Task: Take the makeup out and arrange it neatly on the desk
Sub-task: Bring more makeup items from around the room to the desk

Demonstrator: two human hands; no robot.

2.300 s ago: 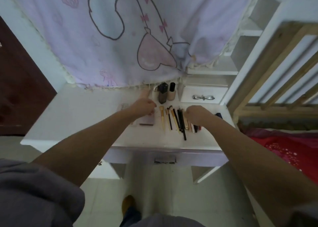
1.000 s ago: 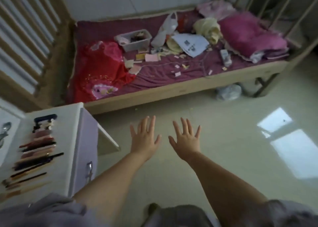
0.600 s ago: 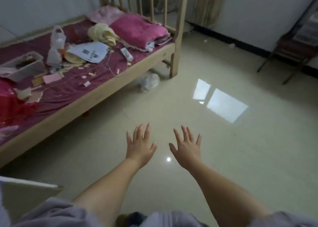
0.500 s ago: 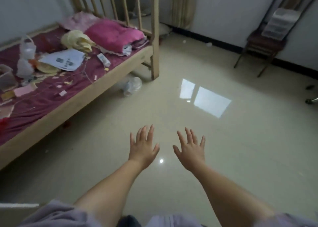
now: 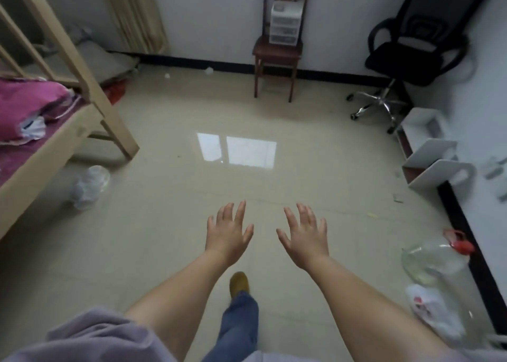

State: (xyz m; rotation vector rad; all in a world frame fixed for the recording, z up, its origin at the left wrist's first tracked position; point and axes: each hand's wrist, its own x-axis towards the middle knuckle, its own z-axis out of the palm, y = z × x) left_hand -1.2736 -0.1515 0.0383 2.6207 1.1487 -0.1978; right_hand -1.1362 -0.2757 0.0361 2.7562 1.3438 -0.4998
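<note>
My left hand (image 5: 228, 231) and my right hand (image 5: 305, 235) are held out in front of me over the bare tiled floor, palms down, fingers straight and spread. Neither hand holds anything. The desk and the makeup are out of view. One foot in a brown shoe (image 5: 239, 282) shows below my hands.
A wooden bed frame (image 5: 68, 134) with pink bedding stands at the left, with a plastic bag (image 5: 87, 186) on the floor beside it. A small wooden chair (image 5: 275, 60) carrying a white drawer box and a black office chair (image 5: 411, 57) stand by the far wall. White shelves (image 5: 436, 153) and a large bottle (image 5: 433, 260) lie right.
My view has swung away from the desk, past the bed, onto the room's floor. Both hands left the makeup brushes and are now spread flat, holding nothing.
</note>
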